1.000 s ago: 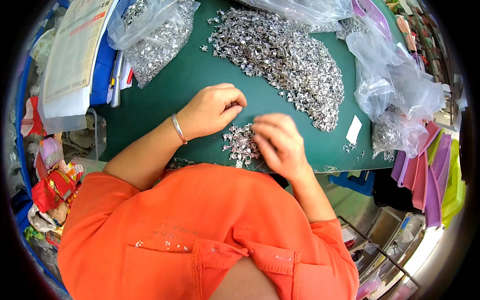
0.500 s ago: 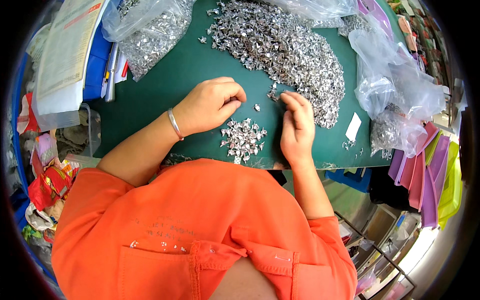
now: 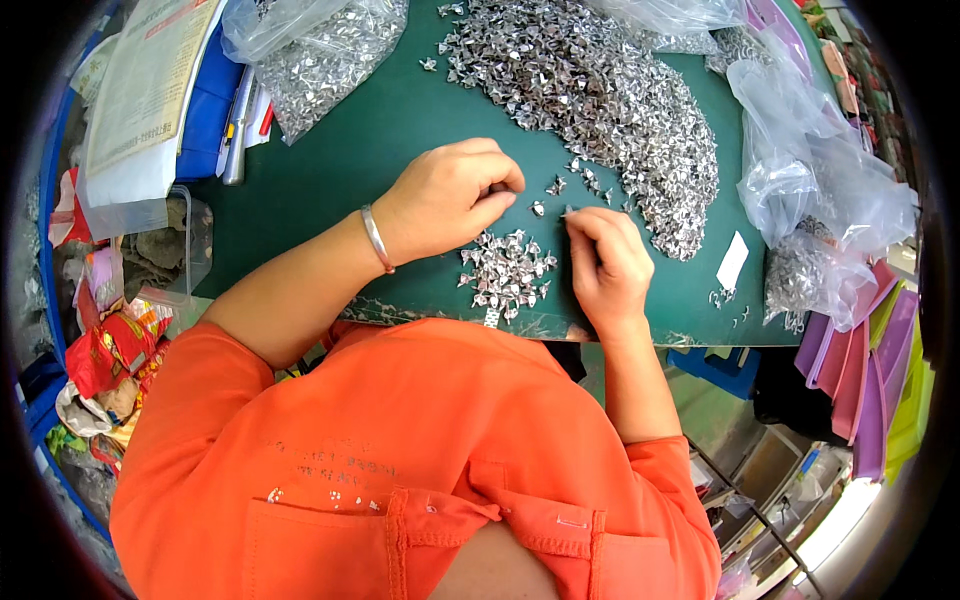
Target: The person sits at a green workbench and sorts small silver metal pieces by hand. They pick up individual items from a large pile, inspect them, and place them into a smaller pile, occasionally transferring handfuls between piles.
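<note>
small metal-piece cluster (image 3: pixel 508 270): green table's (image 3: pixel 320 200) front edge just nearside | left hand (image 3: pixel 440 195) beyond-left of cluster, fingers curled, contents hidden | right hand (image 3: pixel 612 265) right of cluster, fingertips narrow, hold unclear | large pile (image 3: pixel 600 110) beyond cluster, probably apart to prevent mixing | moving room leftward of cluster
</note>
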`<state>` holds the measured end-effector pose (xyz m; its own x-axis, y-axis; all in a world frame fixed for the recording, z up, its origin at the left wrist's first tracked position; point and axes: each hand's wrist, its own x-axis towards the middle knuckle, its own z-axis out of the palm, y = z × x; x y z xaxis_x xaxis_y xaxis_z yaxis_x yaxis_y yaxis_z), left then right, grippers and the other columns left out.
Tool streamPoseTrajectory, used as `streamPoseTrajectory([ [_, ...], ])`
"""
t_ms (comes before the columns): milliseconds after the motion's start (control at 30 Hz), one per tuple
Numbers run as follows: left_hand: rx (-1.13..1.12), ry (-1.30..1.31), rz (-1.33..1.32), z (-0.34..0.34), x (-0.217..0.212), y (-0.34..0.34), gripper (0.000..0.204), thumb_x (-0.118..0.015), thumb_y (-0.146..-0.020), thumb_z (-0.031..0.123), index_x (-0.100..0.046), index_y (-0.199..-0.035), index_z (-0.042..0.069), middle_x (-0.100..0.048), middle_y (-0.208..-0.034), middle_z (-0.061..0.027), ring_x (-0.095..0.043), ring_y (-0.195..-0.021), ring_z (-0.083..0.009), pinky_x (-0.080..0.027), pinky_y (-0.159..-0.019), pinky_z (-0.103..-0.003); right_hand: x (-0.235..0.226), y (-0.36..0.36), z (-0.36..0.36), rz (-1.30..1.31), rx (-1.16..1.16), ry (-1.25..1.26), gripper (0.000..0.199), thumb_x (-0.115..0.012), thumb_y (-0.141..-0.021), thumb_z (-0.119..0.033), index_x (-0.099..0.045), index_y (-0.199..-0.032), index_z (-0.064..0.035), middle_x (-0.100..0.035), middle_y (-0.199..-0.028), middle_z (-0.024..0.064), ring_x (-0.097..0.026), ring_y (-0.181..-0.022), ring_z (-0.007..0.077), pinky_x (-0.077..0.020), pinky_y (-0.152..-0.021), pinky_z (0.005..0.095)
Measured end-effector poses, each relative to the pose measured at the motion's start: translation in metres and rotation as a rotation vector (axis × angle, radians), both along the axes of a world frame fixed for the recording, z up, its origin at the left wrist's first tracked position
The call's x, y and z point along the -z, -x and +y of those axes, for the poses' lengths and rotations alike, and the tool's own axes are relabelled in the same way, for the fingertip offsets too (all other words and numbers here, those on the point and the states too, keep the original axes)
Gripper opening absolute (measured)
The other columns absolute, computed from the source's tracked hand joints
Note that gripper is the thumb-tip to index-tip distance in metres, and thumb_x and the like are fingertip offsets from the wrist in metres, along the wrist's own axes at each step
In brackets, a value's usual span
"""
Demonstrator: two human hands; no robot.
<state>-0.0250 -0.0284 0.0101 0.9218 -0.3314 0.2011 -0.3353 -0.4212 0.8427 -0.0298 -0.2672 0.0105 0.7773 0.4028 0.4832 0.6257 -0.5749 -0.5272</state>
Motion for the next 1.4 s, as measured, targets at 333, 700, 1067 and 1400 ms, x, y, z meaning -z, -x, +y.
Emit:
streamPoseTrajectory([
  [333, 0.037, -0.171, -0.325, -0.023, 0.007, -0.007, 0.017, -0.074, -0.082, 0.008, -0.068, -0.097, 0.003, -0.062, -0.089, -0.0115, -0.064, -0.082, -0.0306, -0.053, -0.073, -0.038, -0.005, -0.001, 0.002, 0.042, 0.067, -0.020, 0.022, -0.075, -0.079, 0.003, -0.068, -0.100, -0.0016, -0.070, -0.096, 0.0126, -0.067, -0.088, 0.0292, -0.0530, -0.079, 0.0377],
  [700, 0.239, 0.003, 0.063, -0.005, -0.018, -0.005, 0.008, -0.069, -0.086, 0.002, -0.071, -0.093, 0.001, -0.064, -0.085, -0.0066, -0.061, -0.070, -0.0128, -0.049, -0.062, -0.026, -0.013, -0.016, 0.007, -0.054, -0.132, -0.047, 0.028, -0.067, -0.076, 0.009, -0.068, -0.101, -0.0043, -0.070, -0.101, 0.0100, -0.065, -0.089, 0.0311, -0.0516, -0.078, 0.0407],
  [1067, 0.015, -0.058, -0.050, -0.015, -0.010, -0.008, 0.017, -0.069, -0.085, -0.002, -0.069, -0.102, 0.002, -0.061, -0.089, -0.0078, -0.062, -0.072, -0.0175, -0.051, -0.067, -0.030, -0.004, -0.025, -0.009, 0.034, 0.073, -0.083, 0.014, -0.070, -0.086, -0.001, -0.069, -0.099, -0.0052, -0.068, -0.087, 0.0103, -0.064, -0.078, 0.0313, -0.0499, -0.073, 0.0402],
  [1400, 0.155, -0.246, -0.168, -0.032, -0.008, -0.025, 0.017, -0.070, -0.085, 0.002, -0.069, -0.101, 0.002, -0.062, -0.093, -0.0132, -0.064, -0.085, -0.0319, -0.052, -0.076, -0.038, -0.007, -0.021, -0.010, -0.085, -0.059, 0.037, 0.023, -0.074, -0.077, -0.001, -0.069, -0.099, -0.0086, -0.068, -0.086, 0.0052, -0.064, -0.085, 0.0259, -0.0448, -0.079, 0.0394],
])
